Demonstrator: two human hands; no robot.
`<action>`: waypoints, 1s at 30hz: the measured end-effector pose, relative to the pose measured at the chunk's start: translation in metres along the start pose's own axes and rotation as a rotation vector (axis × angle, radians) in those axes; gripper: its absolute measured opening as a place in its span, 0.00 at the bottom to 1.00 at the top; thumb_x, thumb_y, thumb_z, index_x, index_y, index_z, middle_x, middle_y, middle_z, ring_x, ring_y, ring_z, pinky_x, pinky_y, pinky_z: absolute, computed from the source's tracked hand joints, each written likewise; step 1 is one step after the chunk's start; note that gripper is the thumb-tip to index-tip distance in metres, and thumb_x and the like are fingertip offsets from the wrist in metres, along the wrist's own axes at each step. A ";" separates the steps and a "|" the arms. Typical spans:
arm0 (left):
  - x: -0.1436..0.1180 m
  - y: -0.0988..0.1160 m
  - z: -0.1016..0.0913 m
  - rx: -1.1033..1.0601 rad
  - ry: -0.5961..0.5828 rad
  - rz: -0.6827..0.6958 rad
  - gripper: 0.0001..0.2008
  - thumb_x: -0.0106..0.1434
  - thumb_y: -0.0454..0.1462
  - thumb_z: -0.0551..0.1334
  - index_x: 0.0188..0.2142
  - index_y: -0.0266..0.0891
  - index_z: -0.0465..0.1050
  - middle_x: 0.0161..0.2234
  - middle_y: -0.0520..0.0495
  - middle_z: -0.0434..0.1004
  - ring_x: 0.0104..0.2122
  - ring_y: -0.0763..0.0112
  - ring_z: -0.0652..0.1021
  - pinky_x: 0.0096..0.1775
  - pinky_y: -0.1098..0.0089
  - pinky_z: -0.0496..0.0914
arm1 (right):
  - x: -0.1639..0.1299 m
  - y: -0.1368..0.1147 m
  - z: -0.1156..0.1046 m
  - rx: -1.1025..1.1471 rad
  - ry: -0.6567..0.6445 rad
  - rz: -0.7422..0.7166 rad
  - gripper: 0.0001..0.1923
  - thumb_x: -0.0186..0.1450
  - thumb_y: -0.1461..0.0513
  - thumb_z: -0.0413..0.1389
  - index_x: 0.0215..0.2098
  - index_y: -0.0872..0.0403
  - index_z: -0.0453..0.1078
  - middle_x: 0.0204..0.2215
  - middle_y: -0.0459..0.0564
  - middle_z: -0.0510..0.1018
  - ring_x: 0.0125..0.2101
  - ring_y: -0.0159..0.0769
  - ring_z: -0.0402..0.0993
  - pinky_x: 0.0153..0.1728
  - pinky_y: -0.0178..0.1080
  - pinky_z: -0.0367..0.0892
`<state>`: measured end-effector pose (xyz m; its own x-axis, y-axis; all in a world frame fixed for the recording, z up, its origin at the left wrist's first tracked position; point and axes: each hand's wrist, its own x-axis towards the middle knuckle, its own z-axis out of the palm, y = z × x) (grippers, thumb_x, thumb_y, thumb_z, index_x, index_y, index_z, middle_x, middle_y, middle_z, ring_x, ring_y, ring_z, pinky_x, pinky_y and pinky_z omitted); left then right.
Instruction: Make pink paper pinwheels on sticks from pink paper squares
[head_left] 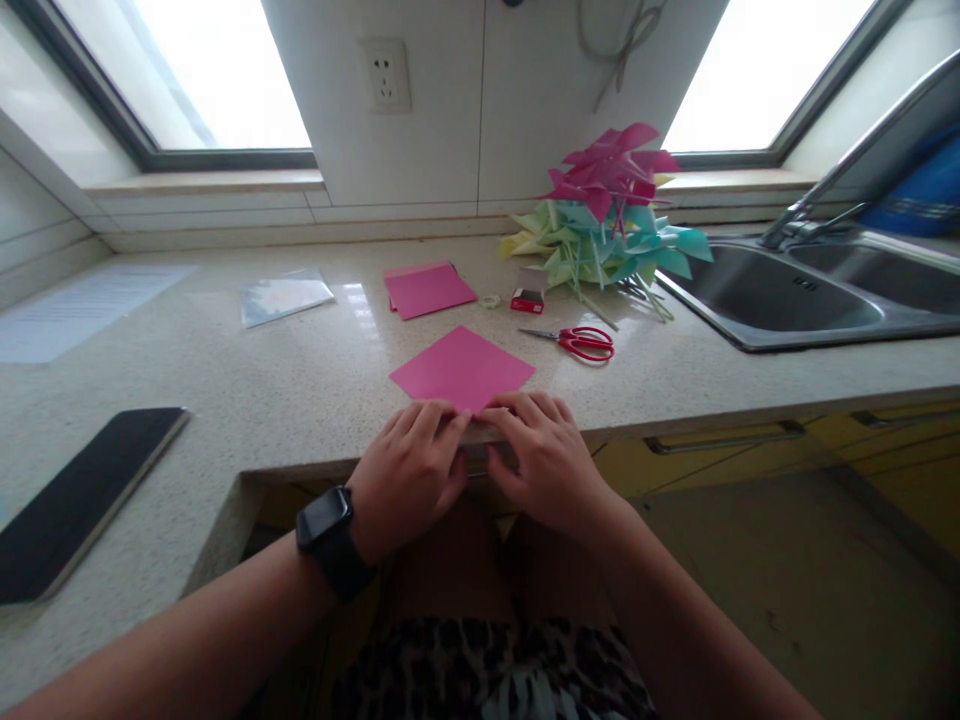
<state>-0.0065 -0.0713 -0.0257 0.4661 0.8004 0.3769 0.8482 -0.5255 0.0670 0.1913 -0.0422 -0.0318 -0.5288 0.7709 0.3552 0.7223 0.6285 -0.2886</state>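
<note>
Pink sheet (463,368): flat on the counter (300,370), turned as a diamond, one corner toward the body, opposite corner toward the wall.
Sheet's place: near the counter's front edge, straight ahead of both hands, near corner under the fingertips.
Sheet's axis: near-to-far diagonal running away from the body, roughly between the two hands; other diagonal crosswise, left to right.
Left hand (411,470): palm down, fingers spread and laid flat, tips pressing just left of the near corner; clamped on nothing; black watch (328,525) on the wrist.
Right hand (547,462): palm down, fingers flat and close together, tips on the sheet's near right edge; pressing, not pinching.
Hands to each other: side by side, thumbs almost meeting over the counter edge, narrow gap between.
Nearer hand: about equal; both touching the near corner, rest of the sheet lying beyond the fingertips.
Fold state: hard to tell whether single or doubled; no raised flap visible.
Scissors (579,342): red handles, right of the sheet and apart from it, blades pointing left.
Pink stack (427,288): beyond the sheet, toward the wall, apart.
Pinwheels (607,215): heap of pink, green and blue, far right, beside the sink (795,295).
Small box (529,290): between stack and pinwheels.
Phone (82,495): dark, far left, well apart.
</note>
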 end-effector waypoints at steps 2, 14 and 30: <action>0.000 -0.002 -0.001 -0.028 0.006 -0.013 0.17 0.64 0.32 0.61 0.53 0.34 0.70 0.48 0.36 0.74 0.47 0.52 0.74 0.51 0.50 0.73 | -0.001 0.001 -0.001 -0.006 -0.003 -0.009 0.19 0.64 0.62 0.57 0.54 0.48 0.71 0.54 0.52 0.75 0.53 0.49 0.66 0.54 0.51 0.56; -0.001 -0.011 -0.005 -0.168 -0.003 0.001 0.10 0.65 0.31 0.61 0.47 0.37 0.72 0.44 0.41 0.77 0.45 0.56 0.75 0.50 0.54 0.72 | -0.004 -0.006 -0.007 -0.033 -0.047 -0.038 0.24 0.66 0.60 0.56 0.60 0.45 0.69 0.57 0.53 0.72 0.55 0.51 0.63 0.54 0.53 0.56; 0.003 -0.016 -0.005 -0.175 0.011 0.098 0.15 0.66 0.29 0.61 0.52 0.32 0.74 0.50 0.39 0.78 0.49 0.56 0.75 0.54 0.55 0.72 | -0.021 -0.015 0.002 0.013 0.063 -0.071 0.17 0.68 0.65 0.54 0.55 0.52 0.70 0.52 0.53 0.75 0.53 0.49 0.64 0.55 0.53 0.56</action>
<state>-0.0205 -0.0619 -0.0208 0.5404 0.7403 0.3999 0.7419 -0.6435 0.1886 0.1900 -0.0675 -0.0368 -0.5491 0.7162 0.4307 0.6779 0.6831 -0.2717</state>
